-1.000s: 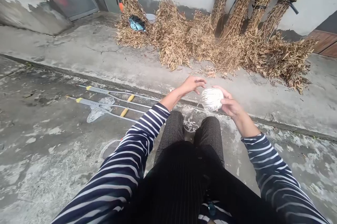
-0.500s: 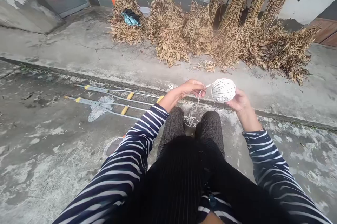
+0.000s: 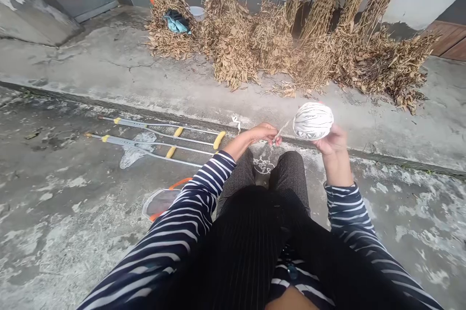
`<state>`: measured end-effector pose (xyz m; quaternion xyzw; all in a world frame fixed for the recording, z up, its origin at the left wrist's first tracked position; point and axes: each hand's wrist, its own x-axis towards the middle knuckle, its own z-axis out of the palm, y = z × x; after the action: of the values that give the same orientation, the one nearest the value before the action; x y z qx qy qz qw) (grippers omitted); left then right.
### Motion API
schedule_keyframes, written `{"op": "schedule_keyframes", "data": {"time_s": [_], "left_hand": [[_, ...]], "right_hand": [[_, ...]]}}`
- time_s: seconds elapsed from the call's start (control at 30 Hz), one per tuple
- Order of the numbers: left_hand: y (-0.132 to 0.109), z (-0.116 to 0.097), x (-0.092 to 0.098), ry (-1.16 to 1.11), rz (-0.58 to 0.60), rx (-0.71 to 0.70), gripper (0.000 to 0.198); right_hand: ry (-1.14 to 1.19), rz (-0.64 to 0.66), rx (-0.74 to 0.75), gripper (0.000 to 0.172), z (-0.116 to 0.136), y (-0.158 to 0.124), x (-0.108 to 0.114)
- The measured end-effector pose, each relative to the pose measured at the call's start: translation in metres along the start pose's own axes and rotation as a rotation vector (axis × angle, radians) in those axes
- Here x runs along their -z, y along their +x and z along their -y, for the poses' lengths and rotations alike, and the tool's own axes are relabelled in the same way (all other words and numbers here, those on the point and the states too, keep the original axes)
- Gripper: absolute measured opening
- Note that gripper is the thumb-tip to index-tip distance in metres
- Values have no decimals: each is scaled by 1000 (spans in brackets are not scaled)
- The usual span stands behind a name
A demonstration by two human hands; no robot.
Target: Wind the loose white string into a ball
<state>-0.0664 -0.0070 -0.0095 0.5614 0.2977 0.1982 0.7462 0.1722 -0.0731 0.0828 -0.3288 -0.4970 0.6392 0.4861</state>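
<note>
A white ball of cord (image 3: pixel 313 121) is held up in my right hand (image 3: pixel 333 140), whose fingers wrap its right and lower side. From the ball's left side a strand of white cord (image 3: pixel 287 126) runs down to my left hand (image 3: pixel 265 134), which pinches it. Below the left hand the cord hangs between my knees, where loose loops (image 3: pixel 263 164) lie on the ground. The far fingers of my right hand are mostly hidden behind the ball.
Crutches with yellow pads (image 3: pixel 171 151) lie at left beside a crumpled clear plastic bag (image 3: pixel 138 149). An orange-handled container (image 3: pixel 160 202) is partly behind my left sleeve. Past a low concrete step (image 3: pixel 182 77), dry stalk bundles (image 3: pixel 236 38) line the wall.
The ball has turned and come slightly higher and closer, with my right hand moving beneath it. My left hand has dropped a little and drawn left, lengthening the strand between.
</note>
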Motion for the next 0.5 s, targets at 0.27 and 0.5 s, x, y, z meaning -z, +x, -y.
{"op": "schedule_keyframes", "data": {"time_s": [0.27, 0.5], "left_hand": [[-11, 73, 1, -37, -357, 98, 46], [15, 13, -22, -66, -396, -328, 63]], "right_hand": [[223, -81, 123, 94, 22, -3, 2], [429, -83, 100, 86, -2, -5, -8]]}}
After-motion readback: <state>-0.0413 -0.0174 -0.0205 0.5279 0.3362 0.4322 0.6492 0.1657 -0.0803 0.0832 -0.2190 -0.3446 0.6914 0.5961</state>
